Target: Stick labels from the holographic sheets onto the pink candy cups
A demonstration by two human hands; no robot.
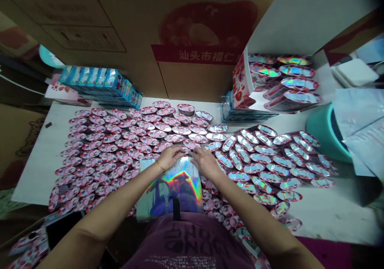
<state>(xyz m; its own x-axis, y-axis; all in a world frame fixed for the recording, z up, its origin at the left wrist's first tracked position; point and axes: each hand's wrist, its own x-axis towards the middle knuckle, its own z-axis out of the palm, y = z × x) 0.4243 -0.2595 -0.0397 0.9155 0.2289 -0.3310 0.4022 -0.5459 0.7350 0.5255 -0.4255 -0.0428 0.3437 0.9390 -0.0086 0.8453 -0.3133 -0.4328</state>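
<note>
A shiny holographic sheet (172, 189) lies in front of me on the white table (39, 157). My left hand (170, 156) and my right hand (206, 160) both rest at its far edge, fingers curled and pinching there. Whatever small thing they pinch is hidden by the fingers. Around the hands lie several overlapping rows of small oval pink packs (108, 149), and to the right lie oval packs with their holographic backs up (264, 157).
Large cardboard boxes (192, 41) stand behind the table. A stack of blue cartons (102, 83) sits back left. A red-and-white display box (270, 81) holding oval packs stands back right. A teal bucket (322, 131) is at the right edge.
</note>
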